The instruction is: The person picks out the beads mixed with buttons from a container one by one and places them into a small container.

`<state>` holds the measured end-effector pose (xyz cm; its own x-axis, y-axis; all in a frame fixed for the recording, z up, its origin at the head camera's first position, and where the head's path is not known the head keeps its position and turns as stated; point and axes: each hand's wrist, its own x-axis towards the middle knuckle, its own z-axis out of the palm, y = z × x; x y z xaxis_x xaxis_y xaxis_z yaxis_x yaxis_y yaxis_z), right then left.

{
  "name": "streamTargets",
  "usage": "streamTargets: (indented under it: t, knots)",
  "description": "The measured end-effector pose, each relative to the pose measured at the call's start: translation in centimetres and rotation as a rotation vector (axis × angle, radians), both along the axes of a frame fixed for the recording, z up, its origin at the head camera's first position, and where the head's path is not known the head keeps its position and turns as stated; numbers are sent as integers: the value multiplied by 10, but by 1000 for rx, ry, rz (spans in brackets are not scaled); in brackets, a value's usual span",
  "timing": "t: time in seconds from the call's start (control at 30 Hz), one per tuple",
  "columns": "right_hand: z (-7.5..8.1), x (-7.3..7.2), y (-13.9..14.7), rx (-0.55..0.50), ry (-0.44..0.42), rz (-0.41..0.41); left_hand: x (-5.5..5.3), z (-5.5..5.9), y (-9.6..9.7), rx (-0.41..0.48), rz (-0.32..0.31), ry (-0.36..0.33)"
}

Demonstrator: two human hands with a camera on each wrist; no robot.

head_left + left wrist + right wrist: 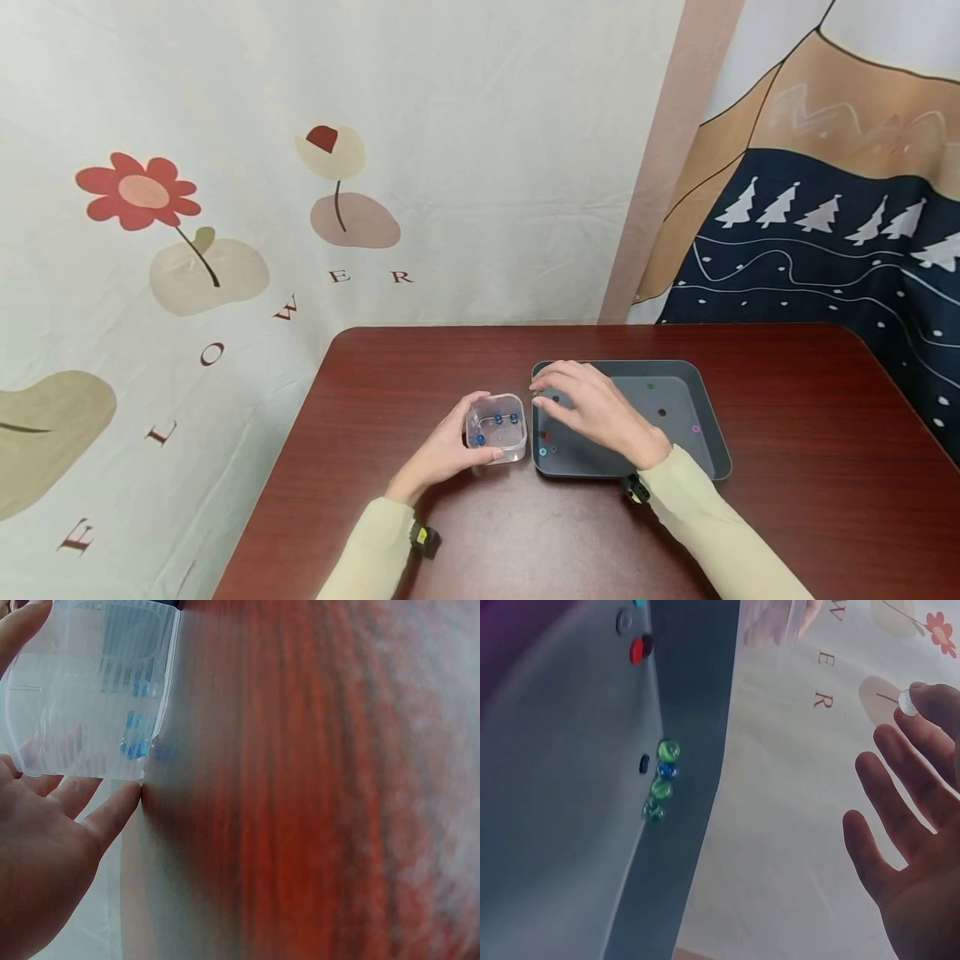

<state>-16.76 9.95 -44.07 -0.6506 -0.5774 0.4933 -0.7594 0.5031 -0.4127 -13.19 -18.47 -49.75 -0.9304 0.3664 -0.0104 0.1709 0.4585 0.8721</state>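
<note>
My left hand [447,442] holds a clear plastic box [513,455] by its sides, thumb on the near wall. Blue marbles [498,418] lie inside it. Above the left end of a grey tray [708,421] is my right hand [592,410]. In the right wrist view its thumb and forefinger pinch a small, round, whitish piece [907,703], too small to name, while the other fingers spread apart. Green marbles [669,751] and a blue marble [667,772] line the tray's edge below, beside a small black ring-like piece [643,763].
Around the tray lie a red piece [636,650], a pink ring [696,429], a brown ring [662,412] and a green ring [651,386]. The tray's raised wall stands close to the box on the dark red table [420,367]. A printed cloth [487,167] hangs behind.
</note>
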Motion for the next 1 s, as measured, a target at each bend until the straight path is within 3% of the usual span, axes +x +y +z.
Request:
streamTargets:
  t: [0.43, 0.73, 1.0]
  knots:
    - [-14, 12, -12, -25, -27, 28, 0, 0, 1, 18, -1, -22]
    - [-23, 17, -19, -54, -42, 39, 9, 28, 10, 24, -4, -55]
    - [-33, 18, -26, -56, -33, 43, 1, 2, 3, 10, 8, -21]
